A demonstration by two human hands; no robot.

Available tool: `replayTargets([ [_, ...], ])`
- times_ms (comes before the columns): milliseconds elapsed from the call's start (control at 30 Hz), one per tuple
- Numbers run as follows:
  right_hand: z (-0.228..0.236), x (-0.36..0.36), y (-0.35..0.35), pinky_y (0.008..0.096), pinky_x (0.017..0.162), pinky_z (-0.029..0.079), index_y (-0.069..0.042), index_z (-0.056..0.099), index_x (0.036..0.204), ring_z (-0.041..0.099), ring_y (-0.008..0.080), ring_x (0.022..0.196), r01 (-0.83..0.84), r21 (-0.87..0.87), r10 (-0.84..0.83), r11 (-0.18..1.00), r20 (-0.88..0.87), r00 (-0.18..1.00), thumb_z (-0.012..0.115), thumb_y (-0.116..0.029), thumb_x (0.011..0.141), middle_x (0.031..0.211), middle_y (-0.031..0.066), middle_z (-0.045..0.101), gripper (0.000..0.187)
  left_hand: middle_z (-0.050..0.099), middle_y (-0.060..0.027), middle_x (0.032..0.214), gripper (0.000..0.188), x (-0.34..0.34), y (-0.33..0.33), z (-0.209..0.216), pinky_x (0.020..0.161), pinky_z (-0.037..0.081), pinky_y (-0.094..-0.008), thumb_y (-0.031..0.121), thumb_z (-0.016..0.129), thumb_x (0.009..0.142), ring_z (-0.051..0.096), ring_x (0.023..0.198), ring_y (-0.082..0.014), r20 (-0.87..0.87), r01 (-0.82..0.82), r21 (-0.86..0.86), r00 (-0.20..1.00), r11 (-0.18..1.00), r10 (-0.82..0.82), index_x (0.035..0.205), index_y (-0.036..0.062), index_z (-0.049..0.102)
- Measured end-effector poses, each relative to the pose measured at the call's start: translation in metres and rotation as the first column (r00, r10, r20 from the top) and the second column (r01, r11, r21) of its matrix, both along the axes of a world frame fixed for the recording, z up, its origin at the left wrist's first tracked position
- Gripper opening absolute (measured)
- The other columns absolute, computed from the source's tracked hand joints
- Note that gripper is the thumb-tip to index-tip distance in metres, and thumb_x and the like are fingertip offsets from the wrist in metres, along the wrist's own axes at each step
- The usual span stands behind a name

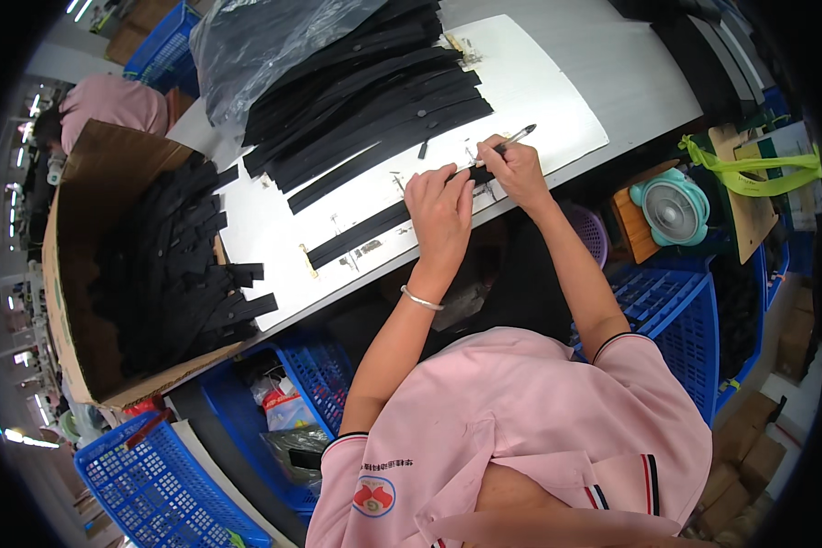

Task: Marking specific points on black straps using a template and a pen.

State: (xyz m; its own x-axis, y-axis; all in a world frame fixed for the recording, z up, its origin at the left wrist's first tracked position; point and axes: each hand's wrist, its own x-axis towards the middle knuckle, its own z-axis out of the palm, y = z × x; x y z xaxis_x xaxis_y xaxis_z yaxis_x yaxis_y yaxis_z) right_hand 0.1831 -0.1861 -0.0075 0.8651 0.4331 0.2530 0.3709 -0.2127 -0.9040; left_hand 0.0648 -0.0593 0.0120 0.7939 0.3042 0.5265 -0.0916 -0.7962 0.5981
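Observation:
A black fabric strip (361, 233) lies along the near edge of a white board (557, 110) that has small markings on it. My left hand (440, 212) rests on the strip toward its right end, fingers stretched out and pressing it flat. Just to the right, my right hand (518, 175) is closed around a pen (523, 133), its tip side low over the strip's right end; the exact contact is hidden by the fingers. Beyond my hands lies a wide layered stack of black strips (365, 119). One small dark piece (423, 149) sits apart near the stack's right side.
A cardboard box (75, 265) full of black strips stands at the left. Clear plastic sheeting (265, 46) covers the far stack. Blue baskets (169, 484) flank me below the table. A teal fan (674, 208) is at the right, and another person (114, 105) sits far left.

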Motion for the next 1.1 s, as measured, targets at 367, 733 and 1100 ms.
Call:
replayTargets([
  [367, 0.002, -0.002, -0.008, 0.0297, 0.051, 0.044, -0.001, 0.071, 0.084, 0.059, 0.0113, 0.054, -0.028, 0.026, 0.027, 0.999, 0.014, 1.000, 0.066, -0.019, 0.097, 0.064, 0.0078, 0.065, 0.024, 0.067, -0.0072, 0.110, 0.015, 0.009, -0.010, -0.010, 0.099, 0.040, -0.0421, 0.006, 0.076, 0.083, 0.057, 0.105, -0.0285, -0.028, 0.007, -0.010, 1.000, 1.000, -0.008, 0.097, 0.0015, 0.075],
  [733, -0.003, 0.000, -0.004, 0.0331, 0.055, 0.048, -0.002, 0.070, 0.081, 0.065, 0.0227, 0.056, -0.094, -0.087, 0.104, 0.992, 0.125, 0.987, 0.066, -0.020, 0.094, 0.066, 0.0117, 0.067, 0.023, 0.064, -0.0101, 0.128, 0.024, 0.000, -0.003, -0.016, 0.110, 0.035, -0.0508, 0.009, 0.073, 0.086, 0.055, 0.122, -0.0320, -0.048, -0.057, 0.132, 0.997, 0.990, 0.064, 0.110, 0.0065, 0.074],
  [1100, -0.009, -0.002, -0.015, 0.0197, 0.059, 0.043, -0.002, 0.070, 0.088, 0.056, 0.0051, 0.067, 0.111, 0.236, -0.072, 0.965, -0.165, 0.984, 0.061, -0.016, 0.102, 0.083, 0.0013, 0.068, 0.022, 0.046, -0.0178, 0.152, 0.040, 0.026, 0.037, -0.016, 0.113, 0.011, -0.0761, 0.026, 0.062, 0.100, 0.035, 0.147, -0.0375, -0.216, -0.008, 0.095, 0.976, 0.995, 0.028, 0.136, 0.0090, 0.061],
])
